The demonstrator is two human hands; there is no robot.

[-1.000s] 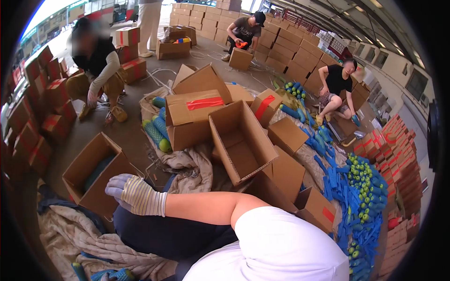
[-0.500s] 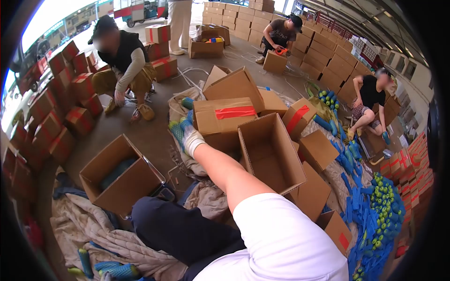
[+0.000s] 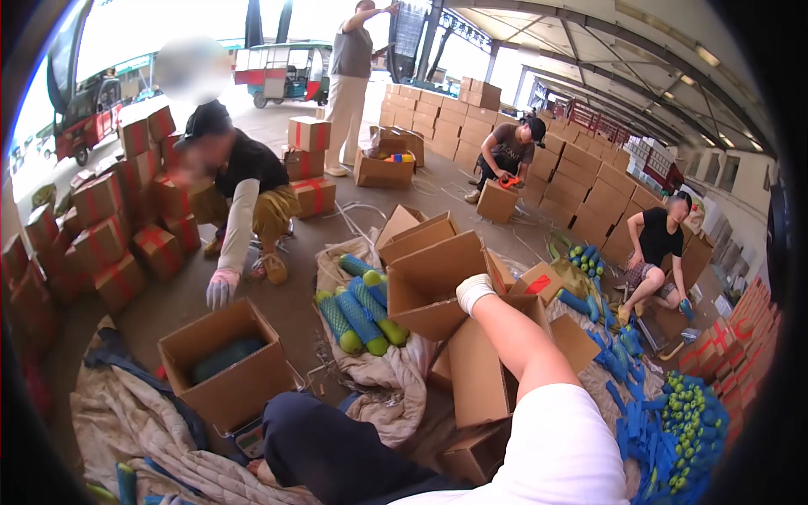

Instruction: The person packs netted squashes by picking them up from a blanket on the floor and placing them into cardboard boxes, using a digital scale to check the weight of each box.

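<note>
White glove cloth covers my right grip, which is clenched on the right-hand edge of an open carton; my fingers are mostly hidden, so I can't say how far they reach inside. That carton sits tilted, its mouth towards me, among other cartons. Just below it, another brown carton leans in the heap beside my forearm. To the left of my carton, plump green vegetables in blue netting lie side by side on a crumpled beige cloth.

Nearer my dark-trousered knee stands a further open carton with something dark inside, perhaps netted too. A co-worker's gloved hand hangs just beyond its rim. Red-taped boxes are stacked behind that crouching person. Away to my right spreads a large pile of blue-netted produce. Farther back, another person holds an orange tool at a box, before a long wall of cartons.
</note>
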